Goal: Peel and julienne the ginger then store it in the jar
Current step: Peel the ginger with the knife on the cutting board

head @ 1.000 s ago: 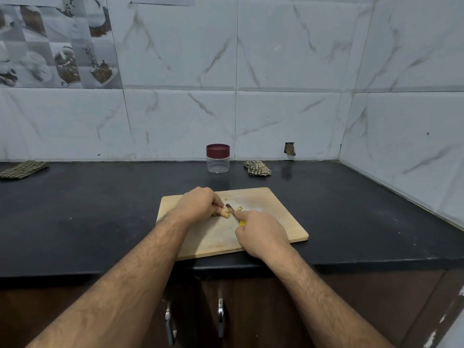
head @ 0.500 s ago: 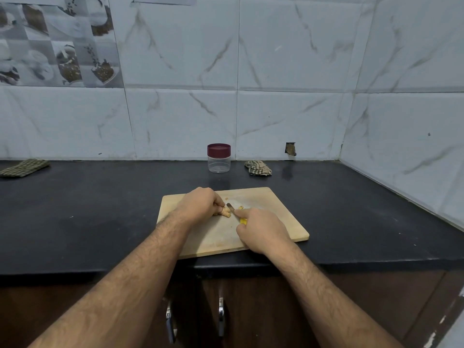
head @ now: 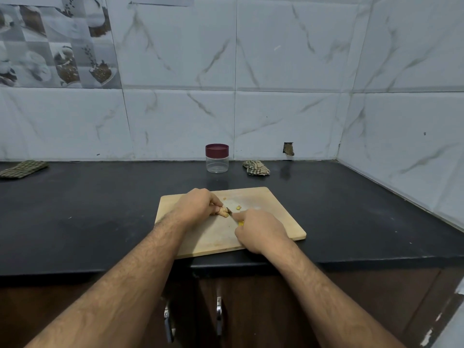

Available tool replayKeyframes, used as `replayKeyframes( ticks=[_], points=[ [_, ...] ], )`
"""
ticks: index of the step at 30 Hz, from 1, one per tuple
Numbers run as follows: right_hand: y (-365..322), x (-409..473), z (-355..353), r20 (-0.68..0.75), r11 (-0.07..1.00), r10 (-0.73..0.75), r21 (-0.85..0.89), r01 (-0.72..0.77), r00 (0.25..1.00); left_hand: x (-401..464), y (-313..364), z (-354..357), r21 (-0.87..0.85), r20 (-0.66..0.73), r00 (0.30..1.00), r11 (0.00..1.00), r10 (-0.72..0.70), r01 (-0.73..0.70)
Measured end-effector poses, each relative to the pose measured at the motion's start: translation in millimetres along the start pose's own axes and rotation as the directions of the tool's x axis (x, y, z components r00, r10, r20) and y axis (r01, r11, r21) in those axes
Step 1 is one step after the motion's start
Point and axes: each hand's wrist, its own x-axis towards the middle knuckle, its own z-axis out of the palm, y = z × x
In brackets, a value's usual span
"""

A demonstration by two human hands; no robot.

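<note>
A wooden cutting board (head: 276, 217) lies near the front edge of the black counter. On it, my left hand (head: 197, 205) holds a small tan piece of ginger (head: 223, 211) with curled fingers. My right hand (head: 258, 231) grips a knife with a yellow handle (head: 241, 223); its dark blade tip (head: 229, 210) rests against the ginger. A small cut bit (head: 238, 207) lies just behind the blade. The clear jar (head: 217, 159) with a maroon lid stands shut at the back by the wall.
A crumpled checked cloth (head: 256, 168) lies right of the jar. A folded green cloth (head: 22, 169) sits at the far left. Tiled walls close the back and right side. Cabinet door handles (head: 219, 315) hang below the counter edge.
Both hands keep their grips on the board; the knife tip has shifted only slightly against the ginger.
</note>
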Motion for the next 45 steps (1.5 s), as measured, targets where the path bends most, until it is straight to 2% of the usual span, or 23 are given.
replayKeyframes(
  ticks=[7,10,15,18,34,45],
  points=[
    [7.9,-11.3,-0.2,-0.046,1.000,0.015,0.014,-0.014,0.999,2.0,7.5,-11.7,0.191,0.054,0.997,0.980,0.051,-0.060],
    [9.8,-10.8,-0.3,-0.053,0.999,0.022,0.048,-0.019,0.998,4.7,7.9,-16.0,0.217,0.074,0.996,0.973,0.058,-0.073],
    [10.2,-11.0,-1.3,-0.058,0.999,0.003,0.052,0.000,0.998,5.6,9.1,-21.5,0.260,-0.037,0.999,0.966,0.013,-0.003],
    [9.8,-10.0,-1.6,-0.069,0.999,-0.017,0.040,0.020,0.997,6.8,8.9,-24.6,0.296,-0.028,0.999,0.955,0.021,-0.012],
    [14.7,-4.4,-7.3,-0.053,0.998,-0.050,-0.029,0.048,0.997,12.0,14.3,-25.0,0.234,0.070,0.998,0.972,0.006,-0.022],
    [21.4,4.7,-26.2,0.053,0.995,-0.092,-0.039,0.094,0.994,12.4,17.8,-23.4,0.236,0.061,0.998,0.971,0.009,-0.023]
  ],
)
